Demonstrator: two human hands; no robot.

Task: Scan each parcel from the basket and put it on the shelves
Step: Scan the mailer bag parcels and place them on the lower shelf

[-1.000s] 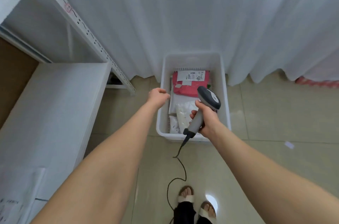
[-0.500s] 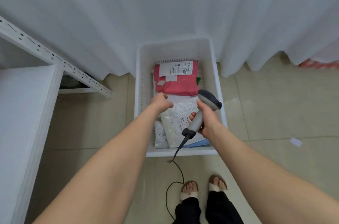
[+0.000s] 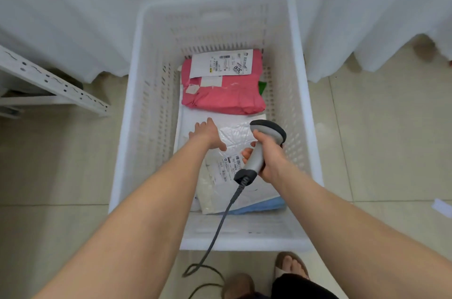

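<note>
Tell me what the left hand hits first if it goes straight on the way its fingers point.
Probably the white parcel lying just under the left hand; if it skims above that, the pink parcel beyond. Depth is unclear.

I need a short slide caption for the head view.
Left hand reaches into the parcel basket; right hand holds the scanner.
</note>
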